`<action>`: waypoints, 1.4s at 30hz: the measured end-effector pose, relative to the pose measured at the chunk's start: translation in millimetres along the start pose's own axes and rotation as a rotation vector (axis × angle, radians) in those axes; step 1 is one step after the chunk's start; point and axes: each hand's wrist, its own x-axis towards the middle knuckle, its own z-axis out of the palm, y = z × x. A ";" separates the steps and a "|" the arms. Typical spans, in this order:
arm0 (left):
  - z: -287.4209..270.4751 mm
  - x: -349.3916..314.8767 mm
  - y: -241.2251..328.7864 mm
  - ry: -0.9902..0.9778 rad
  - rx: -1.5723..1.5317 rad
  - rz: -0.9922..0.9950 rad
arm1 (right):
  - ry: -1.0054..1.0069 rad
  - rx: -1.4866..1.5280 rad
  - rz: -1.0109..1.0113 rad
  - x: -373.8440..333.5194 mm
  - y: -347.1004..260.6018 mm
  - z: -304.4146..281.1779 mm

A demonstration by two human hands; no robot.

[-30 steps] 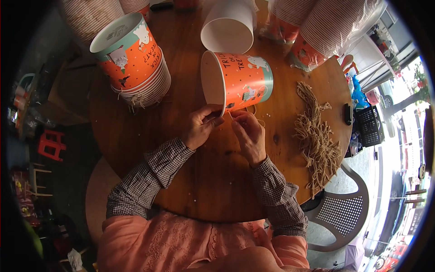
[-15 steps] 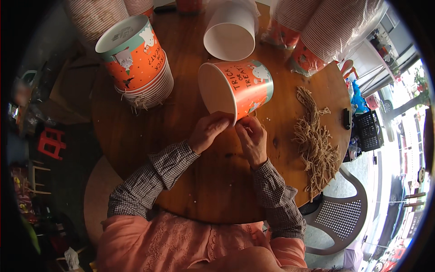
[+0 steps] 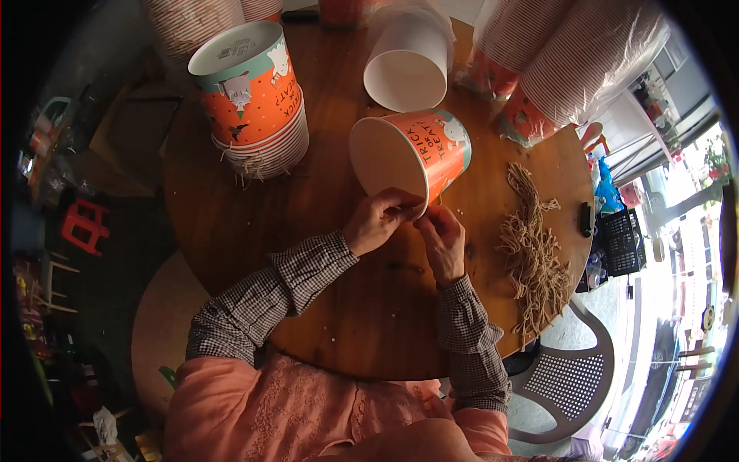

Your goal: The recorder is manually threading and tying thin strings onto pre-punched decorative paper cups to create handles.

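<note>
An orange paper bucket (image 3: 436,154) with a green base band and cartoon ghosts lies tilted on its side over the table, its white mouth facing left. My left hand (image 3: 379,222) grips the lower part of its rim, thumb and fingers on either side. Just right of that spot, my right hand (image 3: 444,242) has thumb and forefinger pinched together by the outer wall; whatever they hold is too small to make out. To the right lies a loose pile of tan cords (image 3: 531,250). A stack of matching buckets (image 3: 250,92), with cord ends sticking out low down, stands upside down at the left.
Beyond the bucket, a white paper bucket (image 3: 406,77) lies mouth forward in clear plastic. Plastic-wrapped bucket stacks (image 3: 570,69) fill the far right, and another tall stack (image 3: 192,27) stands far left. A grey chair (image 3: 570,385) is beside the round wooden table (image 3: 346,308).
The view has shifted slightly, so the bucket and both hands appear a little farther right. My left hand keeps its hold on the rim, and my right fingers remain pinched beside it.
</note>
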 end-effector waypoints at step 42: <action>23.9 -19.8 34.2 0.199 0.677 0.683 | -0.005 0.099 -0.013 -2.4 -25.8 -6.1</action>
